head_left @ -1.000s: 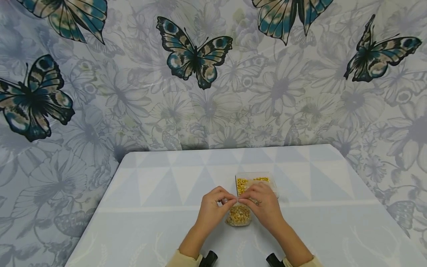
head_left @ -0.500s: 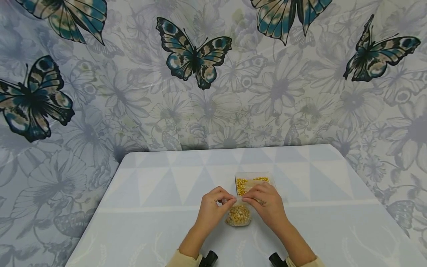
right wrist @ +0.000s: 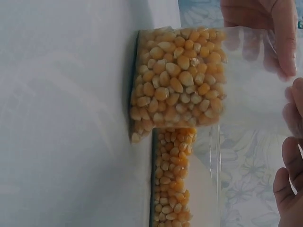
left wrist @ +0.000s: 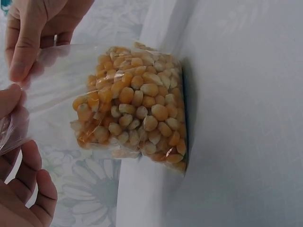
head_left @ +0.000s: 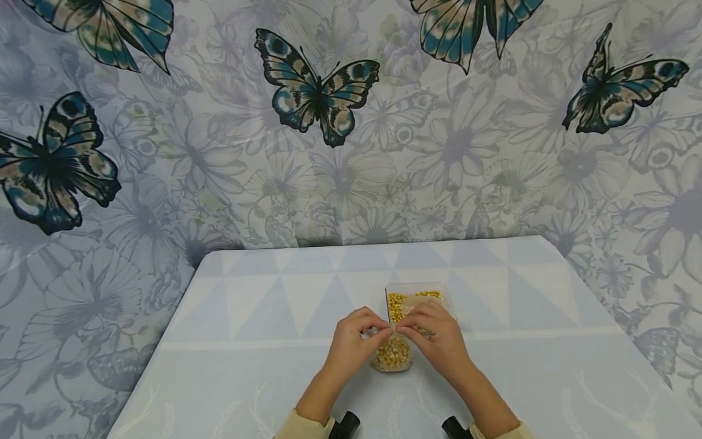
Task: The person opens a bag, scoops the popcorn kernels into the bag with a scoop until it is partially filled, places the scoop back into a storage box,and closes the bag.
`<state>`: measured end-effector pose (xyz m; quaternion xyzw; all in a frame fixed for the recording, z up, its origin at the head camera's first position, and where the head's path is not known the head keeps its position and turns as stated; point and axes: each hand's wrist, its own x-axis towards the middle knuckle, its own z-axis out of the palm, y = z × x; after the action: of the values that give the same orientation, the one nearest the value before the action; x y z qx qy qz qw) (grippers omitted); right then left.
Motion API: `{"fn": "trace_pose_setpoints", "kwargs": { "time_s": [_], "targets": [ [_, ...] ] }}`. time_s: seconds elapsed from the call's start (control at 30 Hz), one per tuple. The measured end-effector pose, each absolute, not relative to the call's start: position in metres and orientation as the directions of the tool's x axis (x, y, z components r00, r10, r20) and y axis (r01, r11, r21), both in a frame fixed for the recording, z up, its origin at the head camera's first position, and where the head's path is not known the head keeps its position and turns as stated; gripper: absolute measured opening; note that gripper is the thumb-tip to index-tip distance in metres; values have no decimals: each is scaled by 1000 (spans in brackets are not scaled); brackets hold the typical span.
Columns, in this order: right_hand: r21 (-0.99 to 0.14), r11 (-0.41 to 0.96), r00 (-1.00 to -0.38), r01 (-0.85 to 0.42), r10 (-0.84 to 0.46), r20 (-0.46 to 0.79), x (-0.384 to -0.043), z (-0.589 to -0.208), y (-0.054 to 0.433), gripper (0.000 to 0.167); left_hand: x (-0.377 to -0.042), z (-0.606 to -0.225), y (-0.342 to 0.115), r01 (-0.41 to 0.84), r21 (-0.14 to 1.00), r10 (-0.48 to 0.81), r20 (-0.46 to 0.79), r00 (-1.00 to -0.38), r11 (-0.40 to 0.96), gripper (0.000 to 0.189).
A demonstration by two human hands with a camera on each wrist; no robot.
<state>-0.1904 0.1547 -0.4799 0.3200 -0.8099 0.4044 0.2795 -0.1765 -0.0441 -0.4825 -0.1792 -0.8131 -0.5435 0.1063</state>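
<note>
A clear plastic bag (head_left: pixel 392 355) filled with yellow corn kernels stands upright on the table between my hands. Its upper part is unfilled film, gathered flat at the top. My left hand (head_left: pixel 353 340) pinches the bag's top edge between thumb and fingers. From the other side my right hand (head_left: pixel 437 339) pinches the same edge, its fingertips close to the left ones. In the left wrist view the kernels in the bag (left wrist: pixel 137 104) fill its lower half. The right wrist view shows the bag (right wrist: pixel 180 75) from its other face, with film pulled up to the fingertips.
Just beyond the hands sits a clear box (head_left: pixel 417 288) holding more corn kernels, with a pale tan item lying in it; my right hand hides part of it. The pale patterned table (head_left: pixel 247 378) ends at a butterfly-print cloth (head_left: pixel 323 195) behind.
My right hand shifted slightly right along the bag's top half a second ago, opening a gap between the fingertips. Now the fingertips have come close together again. The bag has stayed in place.
</note>
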Motion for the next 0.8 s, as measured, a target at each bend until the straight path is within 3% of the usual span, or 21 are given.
{"fn": "trace_pose_setpoints", "kwargs": {
  "time_s": [0.27, 0.6, 0.8],
  "targets": [
    [-565, 445, -699, -695, -236, 675, -189, -480, 165, 26, -177, -482, -43, 434, 824, 151, 407, -901, 365, 5],
    [-500, 473, -658, -725, -261, 707, -191, -479, 168, 21, -176, -481, -45, 435, 802, 141, 415, -899, 410, 6],
    [-523, 442, -660, -729, -251, 708, -192, -483, 171, 10, -177, -481, -45, 454, 800, 145, 434, -889, 391, 8]
  ]
}}
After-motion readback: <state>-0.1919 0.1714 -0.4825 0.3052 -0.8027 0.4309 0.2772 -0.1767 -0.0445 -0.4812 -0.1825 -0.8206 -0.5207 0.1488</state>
